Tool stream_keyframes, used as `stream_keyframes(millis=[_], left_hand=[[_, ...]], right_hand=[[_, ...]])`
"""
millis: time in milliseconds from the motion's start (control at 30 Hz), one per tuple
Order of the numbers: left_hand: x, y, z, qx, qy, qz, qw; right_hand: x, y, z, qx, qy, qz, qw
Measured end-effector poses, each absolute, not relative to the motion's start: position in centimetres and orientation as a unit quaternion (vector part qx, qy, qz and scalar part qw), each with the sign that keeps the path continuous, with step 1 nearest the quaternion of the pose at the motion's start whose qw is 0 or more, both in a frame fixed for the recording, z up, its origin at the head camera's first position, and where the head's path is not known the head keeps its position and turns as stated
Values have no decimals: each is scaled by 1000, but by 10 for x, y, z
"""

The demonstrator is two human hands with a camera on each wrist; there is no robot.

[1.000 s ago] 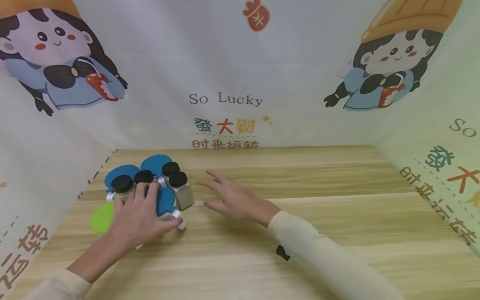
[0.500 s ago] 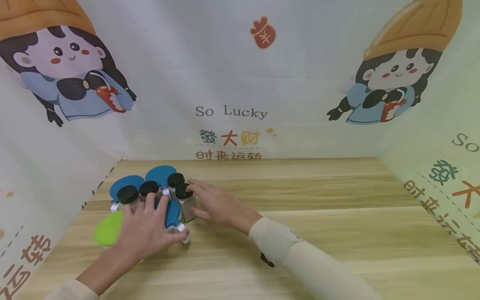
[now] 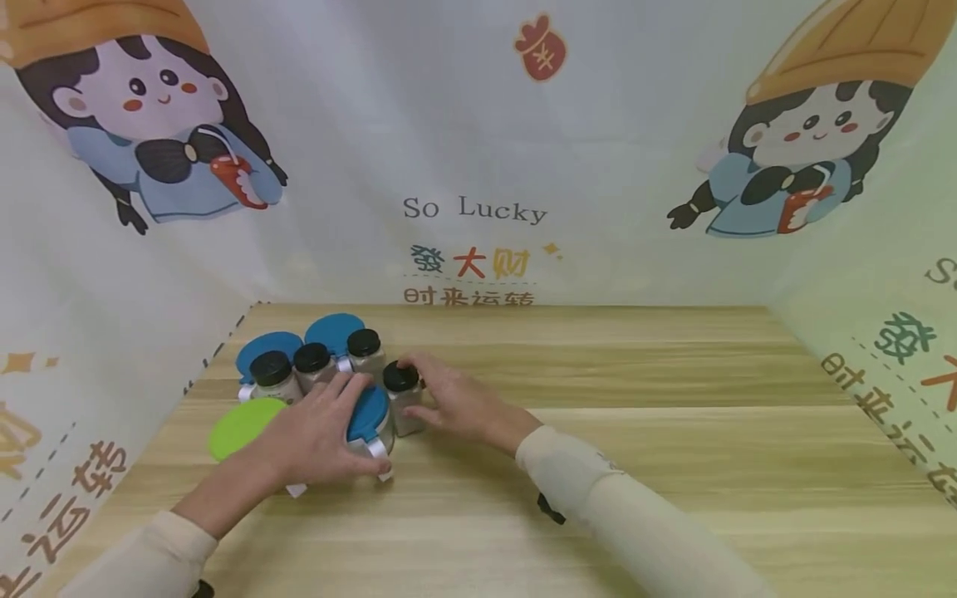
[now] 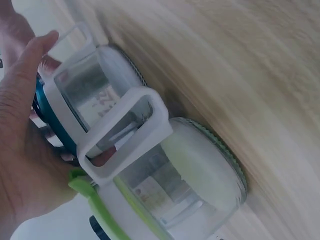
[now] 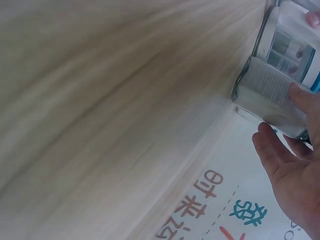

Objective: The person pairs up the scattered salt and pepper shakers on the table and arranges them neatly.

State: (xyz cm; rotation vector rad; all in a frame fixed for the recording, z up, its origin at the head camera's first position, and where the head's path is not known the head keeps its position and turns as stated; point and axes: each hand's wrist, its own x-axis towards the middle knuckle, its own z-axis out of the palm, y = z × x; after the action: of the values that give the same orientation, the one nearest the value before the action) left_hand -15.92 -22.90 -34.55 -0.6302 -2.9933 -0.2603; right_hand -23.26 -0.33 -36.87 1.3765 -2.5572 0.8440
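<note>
My left hand (image 3: 317, 436) grips a glass jar with a blue lid (image 3: 369, 413). Its thumb lies by the white handle and its fingers cross the far side of the lid. In the left wrist view a jar with a green lid (image 4: 192, 175) and white handle stands beside the blue-lidded jar. My right hand (image 3: 459, 400) holds a clear, black-capped spice jar (image 3: 404, 407) between thumb and fingers. That spice jar stands upright, just right of the blue-lidded one. In the right wrist view, the thumb presses the side of the spice jar (image 5: 270, 92).
Behind the left hand stand two more blue-lidded jars (image 3: 334, 334) and several black-capped jars (image 3: 272, 370). They cluster at the left of the wooden table (image 3: 635, 432). A printed cloth (image 3: 478, 124) hangs behind and at both sides.
My right hand has come left to the nearest black-capped spice jar, taken hold of it and drawn it right, away from the jar behind. The blue-lidded jar under my left hand has shifted slightly right.
</note>
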Motion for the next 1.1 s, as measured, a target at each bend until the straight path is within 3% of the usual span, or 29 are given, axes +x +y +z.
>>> stream_keyframes(millis=[400,633,900,1100], left_hand=[[-158,-217,-343,-209,-968,-135,-8],[-152,-205,-344,-162,-974,-156,-21],[-153,-197,-350,-143,-971,-189,32],[-154,-192,-358,-174,-961,-194,95]], right_hand=[[-230,12,-369,418,-853,312,11],[-232,20,-367,445,-830,335,34],[-226,39,-363,507,-797,319,75],[-222,50,-360,480,-800,357,45]])
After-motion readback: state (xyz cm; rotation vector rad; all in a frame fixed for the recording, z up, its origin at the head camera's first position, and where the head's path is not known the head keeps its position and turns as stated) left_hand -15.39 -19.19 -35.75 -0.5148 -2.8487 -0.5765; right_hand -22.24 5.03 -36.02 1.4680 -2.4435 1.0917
